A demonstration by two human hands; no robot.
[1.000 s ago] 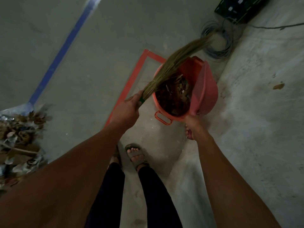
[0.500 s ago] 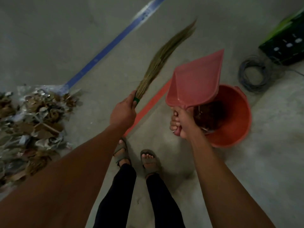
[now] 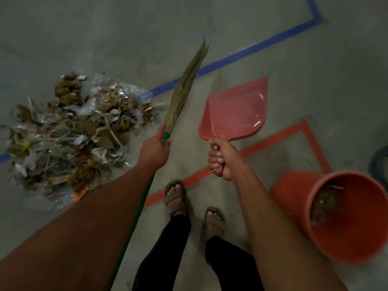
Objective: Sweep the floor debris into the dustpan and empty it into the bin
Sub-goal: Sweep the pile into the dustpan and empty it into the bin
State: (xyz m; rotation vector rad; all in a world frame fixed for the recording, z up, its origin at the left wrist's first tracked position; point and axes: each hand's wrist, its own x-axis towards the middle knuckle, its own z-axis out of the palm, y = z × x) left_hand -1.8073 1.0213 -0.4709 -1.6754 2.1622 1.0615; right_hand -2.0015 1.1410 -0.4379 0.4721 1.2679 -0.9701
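My left hand grips a straw broom by its green handle, bristles pointing up and away over the floor. My right hand grips the handle of a pink dustpan, held level in the air with nothing in its scoop. A heap of dry leaves, paper and plastic scraps lies on the concrete floor at the left, beside the broom. The orange bin stands at the lower right with debris inside it.
Blue tape and an orange tape outline mark the grey floor. My two sandalled feet stand between the heap and the bin. A dark coil of cable lies at the right edge.
The dustpan has come off the bin and swung left, level in the air. The view has turned left, so the debris heap is more central and the bin sits at the lower right.
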